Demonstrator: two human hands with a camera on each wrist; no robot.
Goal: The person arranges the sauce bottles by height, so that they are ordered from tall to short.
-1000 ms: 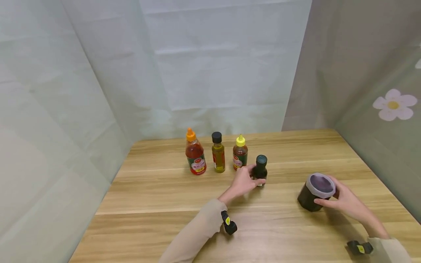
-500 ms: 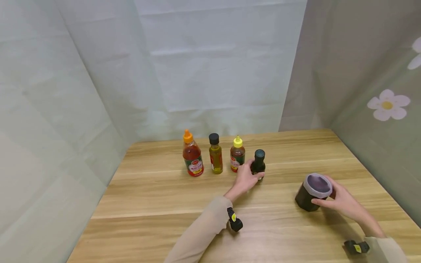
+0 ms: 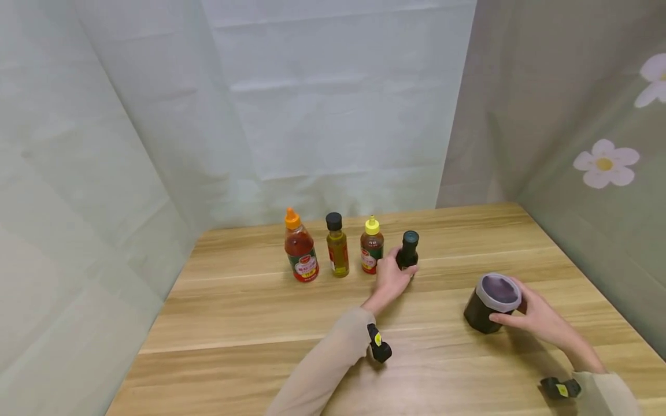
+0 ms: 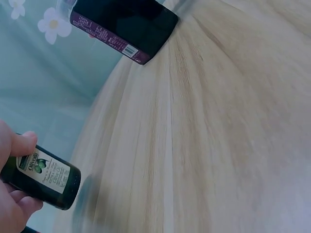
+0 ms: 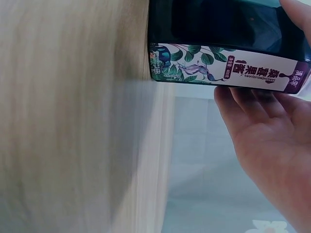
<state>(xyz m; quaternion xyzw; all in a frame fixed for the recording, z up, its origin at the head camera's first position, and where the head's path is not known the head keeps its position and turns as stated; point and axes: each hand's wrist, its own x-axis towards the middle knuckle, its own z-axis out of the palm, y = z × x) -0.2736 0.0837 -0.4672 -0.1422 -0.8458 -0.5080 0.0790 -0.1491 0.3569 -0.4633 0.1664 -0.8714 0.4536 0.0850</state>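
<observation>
My left hand (image 3: 391, 276) grips a small dark olive oil bottle (image 3: 409, 254) with a dark cap. In the left wrist view the bottle (image 4: 46, 175) shows a cream label with green olives, and its base is close over the table. At the right, my right hand (image 3: 538, 320) holds a dark, angular jar (image 3: 481, 315) with a pale translucent lid, thumb on the near side. Its label (image 5: 228, 65) with leaves and fruit faces the right wrist camera. The jar's bottom edge is right at the table surface.
Left of the olive oil bottle stand a yellow-capped sauce bottle (image 3: 372, 245), a black-capped bottle of yellow oil (image 3: 337, 245) and an orange-capped red sauce bottle (image 3: 302, 248). Cloth walls (image 3: 333, 115) enclose the wooden table (image 3: 229, 312) at the back and sides.
My left hand has carried the olive oil bottle away from me toward the back, beside the yellow-capped bottle. The right hand keeps its grip on the jar; the head view has shifted slightly.
</observation>
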